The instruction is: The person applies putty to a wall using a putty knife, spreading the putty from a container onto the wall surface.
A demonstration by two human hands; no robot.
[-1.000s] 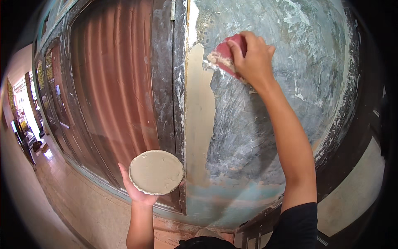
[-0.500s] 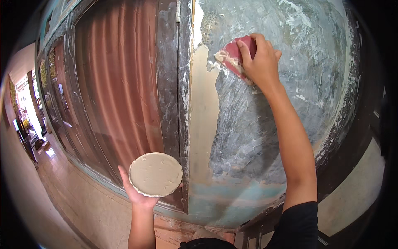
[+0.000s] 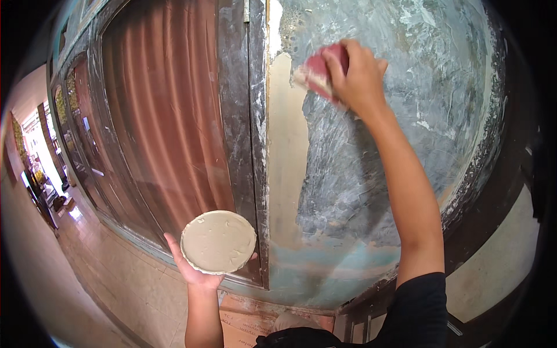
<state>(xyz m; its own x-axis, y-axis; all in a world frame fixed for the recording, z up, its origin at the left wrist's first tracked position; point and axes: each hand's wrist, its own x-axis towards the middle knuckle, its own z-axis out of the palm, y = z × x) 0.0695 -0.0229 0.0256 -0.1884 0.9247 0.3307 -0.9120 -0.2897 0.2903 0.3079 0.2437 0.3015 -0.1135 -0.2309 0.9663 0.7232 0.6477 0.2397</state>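
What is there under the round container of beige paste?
The left hand is under the round container of beige paste; thumb, lower palm and one fingertip show. The container's underside and the other fingers are covered.

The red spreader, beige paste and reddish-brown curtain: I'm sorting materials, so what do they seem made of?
Red spreader: probably plastic or rubber, smooth-looking; its even red colour suggests this, though blur hides detail.
Beige paste: likely putty or filler, fairly matte, thick with small surface ridges.
Reddish-brown curtain: apparently cloth with a soft sheen, judging by its hanging folds.
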